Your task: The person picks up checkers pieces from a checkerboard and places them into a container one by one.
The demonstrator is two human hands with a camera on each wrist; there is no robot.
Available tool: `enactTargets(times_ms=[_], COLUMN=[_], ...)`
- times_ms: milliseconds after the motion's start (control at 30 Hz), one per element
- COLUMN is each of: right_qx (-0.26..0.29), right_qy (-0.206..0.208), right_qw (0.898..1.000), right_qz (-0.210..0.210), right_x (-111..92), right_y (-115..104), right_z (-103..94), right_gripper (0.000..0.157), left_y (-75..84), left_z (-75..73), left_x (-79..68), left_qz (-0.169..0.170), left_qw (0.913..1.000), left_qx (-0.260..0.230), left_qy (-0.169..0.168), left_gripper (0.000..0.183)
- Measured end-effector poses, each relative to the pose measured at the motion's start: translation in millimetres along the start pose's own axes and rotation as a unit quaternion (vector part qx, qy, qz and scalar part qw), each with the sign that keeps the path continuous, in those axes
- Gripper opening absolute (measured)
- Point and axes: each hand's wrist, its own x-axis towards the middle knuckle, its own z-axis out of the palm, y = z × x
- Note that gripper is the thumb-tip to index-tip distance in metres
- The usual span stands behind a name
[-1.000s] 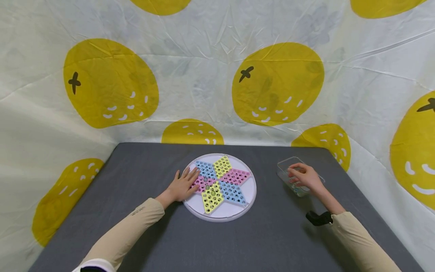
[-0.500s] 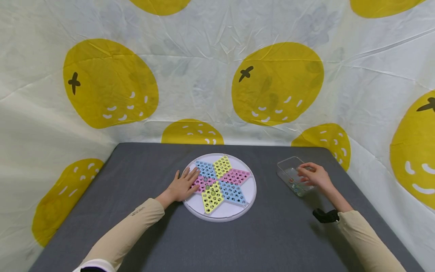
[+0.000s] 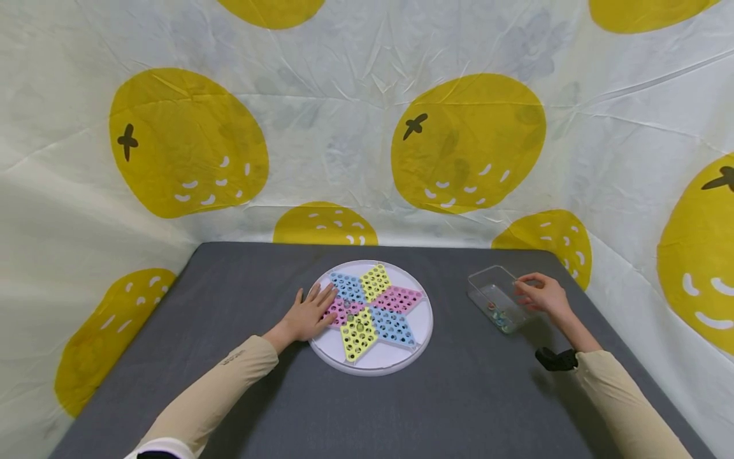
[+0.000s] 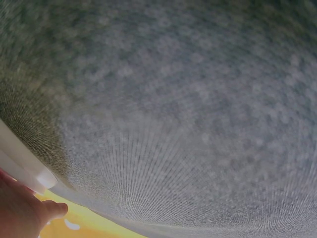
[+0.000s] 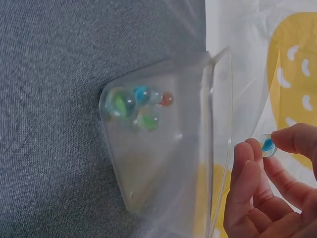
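Note:
In the head view a round white board point(image 3: 321, 355) bears a Chinese checkers star point(image 3: 395, 326) of yellow, pink and blue points, with a few marbles in its holes. My left hand point(image 3: 308, 313) lies flat with spread fingers on the board's left edge; the left wrist view shows only part of that hand. A clear plastic box point(image 3: 484, 276) stands to the right of the board. Just above its right rim my right hand point(image 3: 541, 295) pinches a clear marble with a blue swirl point(image 5: 268, 145) between thumb and fingers. Several marbles point(image 5: 141, 94), green, blue and red, lie gathered inside the box.
A dark grey cloth point(image 3: 395, 408) covers the table. Behind and along both sides hangs a white curtain point(image 3: 338, 146) printed with yellow fruit. A black strap end point(image 3: 555, 359) hangs from the right wrist.
My right hand has moved right, from over the middle of the box to its right rim, uncovering the marbles inside. The left hand has stayed in place on the board.

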Motion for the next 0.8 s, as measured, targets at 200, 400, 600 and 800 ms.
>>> enactTargets(times_ms=[200,400,600,800], right_qx=[0.029,0.002,0.001,0.002], right_qy=[0.003,0.013,0.023,0.024], right_qw=[0.999,1.000,1.000,1.000], right_qz=[-0.012,0.014,0.021,0.014], right_x=[8,6,7,7], right_y=[17,12,13,14], right_z=[-1.8,-0.5,-0.8,-0.6], right_gripper=[0.054,0.052,0.053,0.053], left_y=[0.6,-0.5,-1.4,-0.5], left_z=[-1.2,-0.7,0.9,0.1], left_x=[-0.7,-0.3,-0.1,0.2], left_qz=[-0.001,0.001,0.002,0.000], left_qw=[1.0000,1.0000,1.0000,1.0000], left_qx=[-0.003,0.000,0.004,0.003], left_qy=[0.000,0.004,0.003,0.000], left_gripper=[0.060,0.059,0.060,0.059])
